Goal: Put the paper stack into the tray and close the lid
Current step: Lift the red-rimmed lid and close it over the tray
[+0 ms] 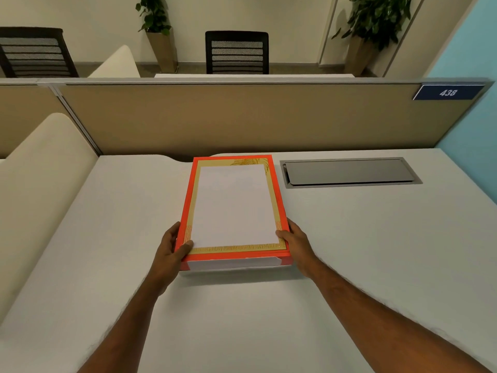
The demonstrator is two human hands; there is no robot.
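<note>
An orange tray (pixel 279 208) with a gold-patterned inner border rests on the white desk, its long side pointing away from me. A white paper stack (pixel 232 205) lies flat inside that border. No separate lid is in sight. My left hand (pixel 170 249) grips the tray's near left corner, thumb on top at the paper's corner. My right hand (pixel 295 242) grips the near right corner, thumb over the rim. A white label (pixel 234 263) covers the tray's front face.
A grey metal cable hatch (pixel 349 172) is set into the desk (pixel 376 251) right of the tray. A tan partition (pixel 242 117) with a blue "438" sign (pixel 447 92) closes the back. A cream curved divider (pixel 40 170) borders the left side.
</note>
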